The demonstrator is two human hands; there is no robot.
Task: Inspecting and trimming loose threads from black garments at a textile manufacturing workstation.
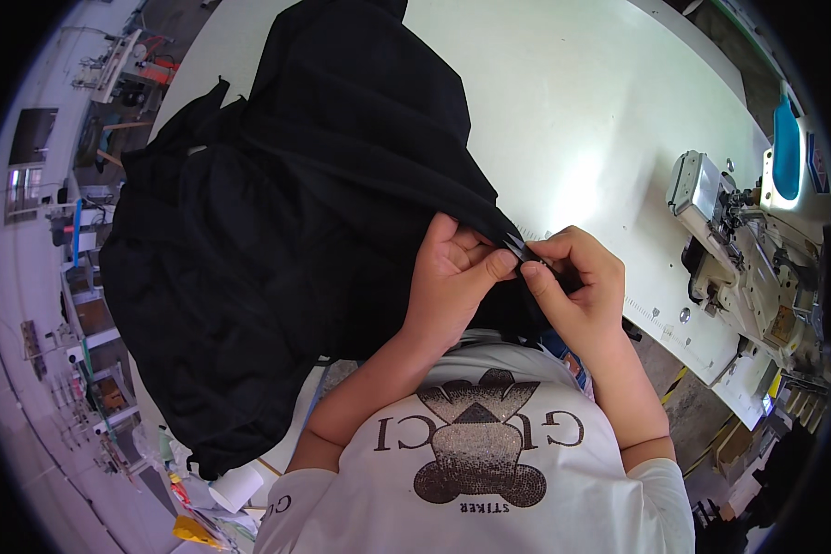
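A large piece of black cloth [222, 203] lies heaped over the left half of the table, and one corner of it reaches the middle. My left hand [454, 277] pinches that corner between thumb and fingers. Close beside it, my right hand [580, 282] is closed around small thread snips [521, 249]. Their pointed silver blades show against the cloth edge, near my left thumb; the grip is hidden in my right fingers. The two hands almost touch, in front of my chest.
The white table [563, 83] has a ruler scale along its near edge. A sewing machine [711, 208] stands at the right. A white cone-like roll [236, 487] and scattered items lie at lower left. Shelves with boxes [94, 314] line the far left.
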